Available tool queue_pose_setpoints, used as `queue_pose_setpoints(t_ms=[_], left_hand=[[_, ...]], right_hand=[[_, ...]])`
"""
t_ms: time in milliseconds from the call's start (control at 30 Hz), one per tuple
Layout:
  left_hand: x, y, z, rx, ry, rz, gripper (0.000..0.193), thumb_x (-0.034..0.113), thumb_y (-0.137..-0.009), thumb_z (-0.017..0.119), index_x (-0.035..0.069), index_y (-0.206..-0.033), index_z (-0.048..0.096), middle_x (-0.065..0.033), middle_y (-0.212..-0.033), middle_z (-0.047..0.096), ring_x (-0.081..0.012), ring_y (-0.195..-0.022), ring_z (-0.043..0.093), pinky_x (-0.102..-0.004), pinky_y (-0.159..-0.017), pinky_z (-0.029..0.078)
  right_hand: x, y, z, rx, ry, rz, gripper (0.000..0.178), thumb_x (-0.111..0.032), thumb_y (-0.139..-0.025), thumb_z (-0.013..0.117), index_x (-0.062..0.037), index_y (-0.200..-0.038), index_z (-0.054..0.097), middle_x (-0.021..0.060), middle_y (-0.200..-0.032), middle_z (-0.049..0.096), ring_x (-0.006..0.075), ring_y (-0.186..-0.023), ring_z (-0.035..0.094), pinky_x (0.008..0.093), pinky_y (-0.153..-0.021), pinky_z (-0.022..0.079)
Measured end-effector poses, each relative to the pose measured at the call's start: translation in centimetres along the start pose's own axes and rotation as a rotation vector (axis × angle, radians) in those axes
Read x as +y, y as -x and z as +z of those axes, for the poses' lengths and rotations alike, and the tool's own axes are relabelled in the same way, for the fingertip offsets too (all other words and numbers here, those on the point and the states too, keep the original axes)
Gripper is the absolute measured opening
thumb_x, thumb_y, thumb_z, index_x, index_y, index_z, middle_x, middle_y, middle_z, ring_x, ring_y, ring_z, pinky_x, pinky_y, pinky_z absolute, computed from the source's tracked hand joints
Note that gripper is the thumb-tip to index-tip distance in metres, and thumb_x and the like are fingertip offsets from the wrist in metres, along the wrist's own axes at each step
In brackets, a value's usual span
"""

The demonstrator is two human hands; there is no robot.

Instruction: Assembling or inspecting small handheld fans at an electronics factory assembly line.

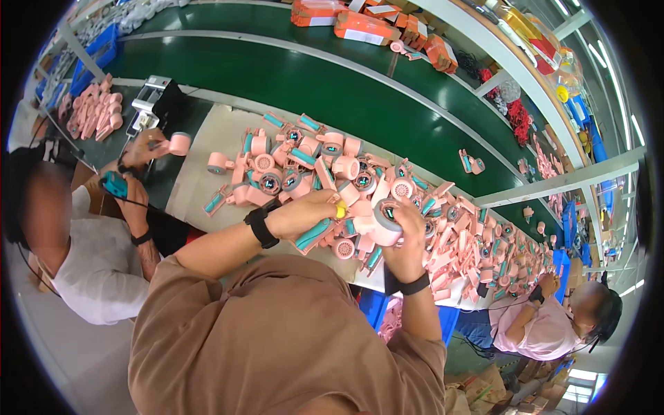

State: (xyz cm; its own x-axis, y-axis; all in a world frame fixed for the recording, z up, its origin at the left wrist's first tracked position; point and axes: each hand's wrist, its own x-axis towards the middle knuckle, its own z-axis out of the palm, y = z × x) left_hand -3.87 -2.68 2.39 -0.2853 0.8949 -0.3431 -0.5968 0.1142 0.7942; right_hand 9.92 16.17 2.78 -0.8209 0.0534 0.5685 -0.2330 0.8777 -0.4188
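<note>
Over the near edge of the worktable I hold a pink handheld fan (pixel 384 228) with a round grey-rimmed head. My right hand (pixel 407 242) is closed around that head from the right. Just to its left, my left hand (pixel 304 214) is closed in a pinch on a small yellow piece (pixel 340 209); its exact kind does not show. The yellow piece is close beside the fan, and whether they touch I cannot tell. Beneath both hands lies a heap of pink fans (pixel 290 162), several with teal handle strips, some with their round heads facing up.
At the left a co-worker's hands hold a pink fan (pixel 180 144) and a teal power tool (pixel 115 185) near a black-and-silver machine (pixel 149 100). Beyond the heap runs a green conveyor belt (pixel 263 69). Another person (pixel 539 318) works at the right; a blue bin (pixel 374 308) stands below the table edge.
</note>
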Motion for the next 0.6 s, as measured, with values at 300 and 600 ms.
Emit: queue_pose_setpoints(t_ms=[300,600], left_hand=[[1.0,1.4,1.2,0.061,-0.589,0.159,0.018,0.014,-0.081,0.052,0.001,-0.092,0.048,-0.0074,-0.075,0.059,-0.0127,-0.06,0.059,-0.0263,-0.05,0.047],[-0.5,-0.4,1.0,0.125,-1.036,0.434,0.025,0.019,-0.074,0.057,-0.001,-0.086,0.05,-0.0208,-0.072,0.059,-0.0325,-0.066,0.061,-0.0402,-0.059,0.046]], right_hand=[[0.6,-0.7,0.6,0.169,0.091,-0.26,0.046,0.011,-0.056,0.068,-0.01,-0.094,0.051,0.0079,-0.099,0.049,0.0345,-0.102,0.054,0.0414,-0.084,0.049],[-0.5,-3.6,-4.3,-0.395,-0.215,0.051,0.058,-0.006,-0.065,0.071,-0.0089,-0.119,0.05,0.0124,-0.111,0.051,0.0304,-0.105,0.05,0.0379,-0.088,0.041]])
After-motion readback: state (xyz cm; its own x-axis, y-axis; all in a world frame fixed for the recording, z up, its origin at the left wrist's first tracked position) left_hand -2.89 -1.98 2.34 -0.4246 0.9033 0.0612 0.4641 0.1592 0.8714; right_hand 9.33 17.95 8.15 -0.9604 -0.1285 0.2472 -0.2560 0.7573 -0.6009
